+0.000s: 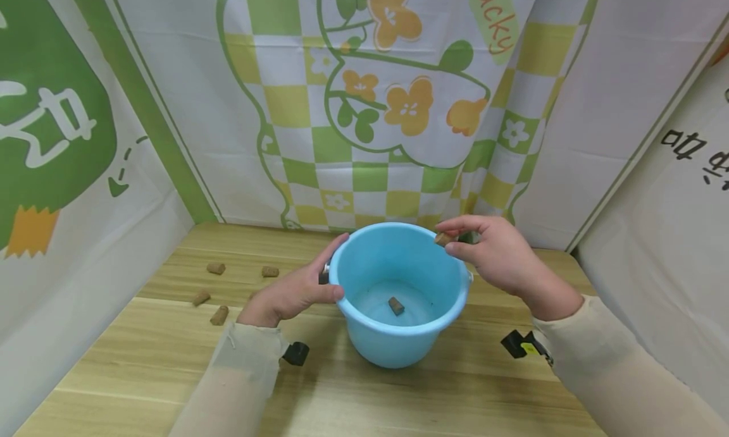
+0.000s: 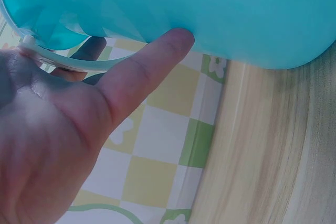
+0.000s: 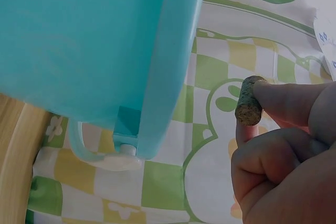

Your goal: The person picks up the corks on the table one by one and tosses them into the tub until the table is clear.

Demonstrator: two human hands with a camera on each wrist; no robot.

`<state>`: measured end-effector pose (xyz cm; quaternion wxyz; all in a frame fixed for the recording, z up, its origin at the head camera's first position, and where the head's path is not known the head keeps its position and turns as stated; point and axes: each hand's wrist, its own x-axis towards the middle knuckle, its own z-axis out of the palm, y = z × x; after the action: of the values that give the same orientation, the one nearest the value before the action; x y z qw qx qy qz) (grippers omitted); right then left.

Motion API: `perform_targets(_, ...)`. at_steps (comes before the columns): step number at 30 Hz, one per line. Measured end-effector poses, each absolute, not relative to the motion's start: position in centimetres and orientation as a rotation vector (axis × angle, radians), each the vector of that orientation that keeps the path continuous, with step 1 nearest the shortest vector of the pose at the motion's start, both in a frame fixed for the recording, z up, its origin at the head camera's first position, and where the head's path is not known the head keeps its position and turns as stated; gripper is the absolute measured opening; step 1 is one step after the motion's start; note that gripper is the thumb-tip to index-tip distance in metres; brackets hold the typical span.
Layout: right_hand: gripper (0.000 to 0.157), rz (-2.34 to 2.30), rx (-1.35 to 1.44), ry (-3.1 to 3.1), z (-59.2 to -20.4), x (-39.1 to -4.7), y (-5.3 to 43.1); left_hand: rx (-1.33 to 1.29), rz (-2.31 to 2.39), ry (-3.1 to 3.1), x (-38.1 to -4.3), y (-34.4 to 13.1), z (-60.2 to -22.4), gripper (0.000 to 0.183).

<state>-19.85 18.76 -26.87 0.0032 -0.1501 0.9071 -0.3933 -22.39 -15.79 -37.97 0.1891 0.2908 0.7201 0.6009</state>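
A light blue bucket (image 1: 393,348) stands upright on the wooden table, with one cork (image 1: 396,306) lying on its floor. My left hand (image 1: 296,293) rests against the bucket's left side, thumb and fingers spread along the rim. In the left wrist view, the straight thumb (image 2: 144,74) presses the outer wall beside the white handle (image 2: 79,64). Over the right rim, my right hand (image 1: 495,253) pinches another cork (image 1: 445,238) between thumb and fingertips. The right wrist view shows this cork (image 3: 249,100) held beyond the bucket's edge.
Several loose corks lie on the table (image 1: 114,361) left of the bucket, among them a cork (image 1: 219,315) near the left wrist and a cork (image 1: 270,271) further back. A printed cloth (image 1: 353,178) hangs close behind the bucket, with white cloth walls on both sides.
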Motion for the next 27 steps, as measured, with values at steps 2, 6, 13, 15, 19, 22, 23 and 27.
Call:
perform_targets(2,0.028,-1.222,-0.46,2.855,-26.9,-19.9,18.7,0.816,1.686,2.031,-22.4,-15.8,-38.0,0.108)
perform_targets(6,0.031,-1.194,-0.448,2.886,-26.9,-19.9,18.7,0.813,1.686,2.034,-22.4,-15.8,-38.0,0.108)
perform_targets(13,0.033,-1.187,-0.414,2.905,-27.1,-20.2,19.1,0.801,1.675,2.055,-22.5,-15.9,-38.0,0.106)
perform_targets(15,0.034,-1.208,-0.393,2.896,-27.2,-20.3,19.3,0.799,1.672,2.059,-22.4,-15.9,-38.0,0.105)
perform_targets(19,0.035,-1.237,-0.369,2.888,-27.2,-20.4,19.6,0.807,1.675,2.052,-22.4,-15.9,-38.0,0.106)
perform_targets(22,0.038,-1.205,-0.379,2.916,-27.2,-20.4,20.0,0.809,1.674,2.053,-22.4,-15.9,-38.0,0.106)
perform_targets(23,0.04,-1.195,-0.382,2.924,-27.2,-20.4,20.2,0.807,1.674,2.052,-22.4,-15.9,-38.0,0.106)
perform_targets(27,0.047,-1.181,-0.387,2.926,-27.3,-20.5,20.8,0.798,1.669,2.066,-22.3,-15.9,-37.9,0.105)
